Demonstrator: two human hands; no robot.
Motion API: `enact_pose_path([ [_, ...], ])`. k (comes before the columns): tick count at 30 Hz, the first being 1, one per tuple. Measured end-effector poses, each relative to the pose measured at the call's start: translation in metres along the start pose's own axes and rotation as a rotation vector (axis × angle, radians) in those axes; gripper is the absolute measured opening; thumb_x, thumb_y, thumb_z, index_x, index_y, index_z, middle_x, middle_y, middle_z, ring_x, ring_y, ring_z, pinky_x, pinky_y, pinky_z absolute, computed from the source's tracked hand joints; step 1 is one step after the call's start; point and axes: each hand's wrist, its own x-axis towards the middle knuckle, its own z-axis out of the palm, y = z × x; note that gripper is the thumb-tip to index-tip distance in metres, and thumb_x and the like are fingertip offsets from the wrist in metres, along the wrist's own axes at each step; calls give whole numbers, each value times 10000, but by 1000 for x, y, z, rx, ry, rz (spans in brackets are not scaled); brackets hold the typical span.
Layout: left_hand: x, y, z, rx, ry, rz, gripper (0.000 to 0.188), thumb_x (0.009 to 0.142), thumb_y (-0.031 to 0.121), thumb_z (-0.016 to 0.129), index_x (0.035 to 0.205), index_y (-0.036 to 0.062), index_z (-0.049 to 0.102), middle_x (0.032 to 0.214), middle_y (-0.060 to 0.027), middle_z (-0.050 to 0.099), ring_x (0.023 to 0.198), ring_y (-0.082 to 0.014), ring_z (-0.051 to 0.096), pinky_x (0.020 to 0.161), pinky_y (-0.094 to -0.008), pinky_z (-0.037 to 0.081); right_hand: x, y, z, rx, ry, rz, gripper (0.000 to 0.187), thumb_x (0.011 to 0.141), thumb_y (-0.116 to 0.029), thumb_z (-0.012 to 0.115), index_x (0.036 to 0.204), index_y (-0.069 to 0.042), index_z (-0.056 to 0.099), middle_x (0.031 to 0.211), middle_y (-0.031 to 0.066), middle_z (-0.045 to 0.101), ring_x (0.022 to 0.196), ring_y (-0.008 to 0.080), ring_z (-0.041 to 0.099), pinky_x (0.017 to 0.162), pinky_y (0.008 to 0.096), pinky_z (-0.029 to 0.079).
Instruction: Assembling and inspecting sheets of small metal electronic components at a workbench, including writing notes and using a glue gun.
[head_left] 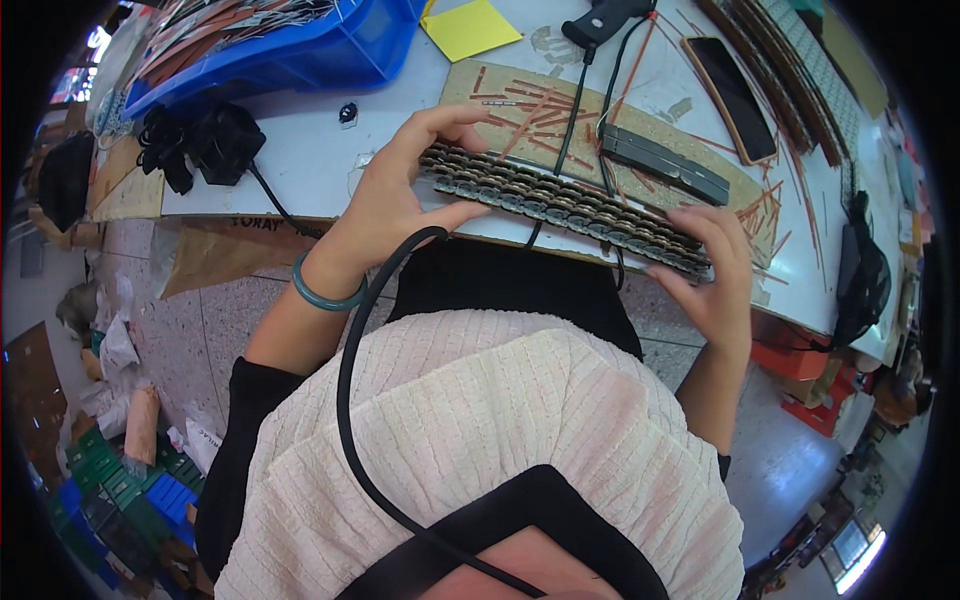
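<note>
A long bundle of dark strips with scalloped, chain-like edges [570, 205] lies between my two hands, just above the table's near edge. My left hand [410, 185] is closed round its left end, thumb on the near side and fingers on the far side. At the right end, my right hand [715, 265] grips it between thumb and fingers. What the strips are made of, I cannot tell. Beyond the bundle is a tan board [735, 185] strewn with thin copper-coloured strips [535, 120]. On that board rests a dark grey bar [665, 165], close to my right fingers.
A blue bin [330, 60] of thin strips stands at the far left, near a black power adapter [225, 145]. Yellow paper [472, 28], a black-handled tool [605, 20] with a cable, and a phone [730, 95] lie farther back. More dark ridged strips [780, 70] lie at right.
</note>
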Motion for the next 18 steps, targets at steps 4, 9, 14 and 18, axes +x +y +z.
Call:
enact_pose_path([
  [4, -1, -5, -6, -30, -66, 27, 663, 629, 5, 732, 1236, 89, 479, 970, -54, 570, 956, -163, 541, 892, -297, 413, -5, -1, 19, 18, 39, -102, 512, 574, -131, 781, 1041, -55, 586, 1007, 108, 593, 931, 296, 548, 806, 383, 423],
  [9, -2, -7, -4, 17, -60, 53, 683, 642, 10, 732, 1259, 62, 444, 1027, -72, 556, 1011, -174, 521, 917, -307, 397, -10, 6, 9, 63, 183, -43, 464, 569, -94, 779, 996, -49, 603, 977, 111, 606, 921, 281, 560, 786, 366, 437],
  [14, 0, -6, -2, -21, 19, 70, 637, 668, 26, 713, 1251, 81, 464, 1042, -74, 574, 993, -181, 541, 910, -308, 413, -14, 9, 16, 74, 203, -120, 288, 595, -8, 744, 861, -63, 649, 984, 115, 612, 915, 269, 569, 781, 351, 449],
  [18, -1, -6, -4, -19, -16, 8, 684, 659, 43, 740, 1270, 65, 434, 1075, -85, 556, 1022, -180, 525, 920, -303, 401, -10, 14, 19, 105, 231, -160, 271, 599, -7, 739, 851, -61, 656, 1020, 117, 610, 936, 271, 563, 792, 353, 446],
])
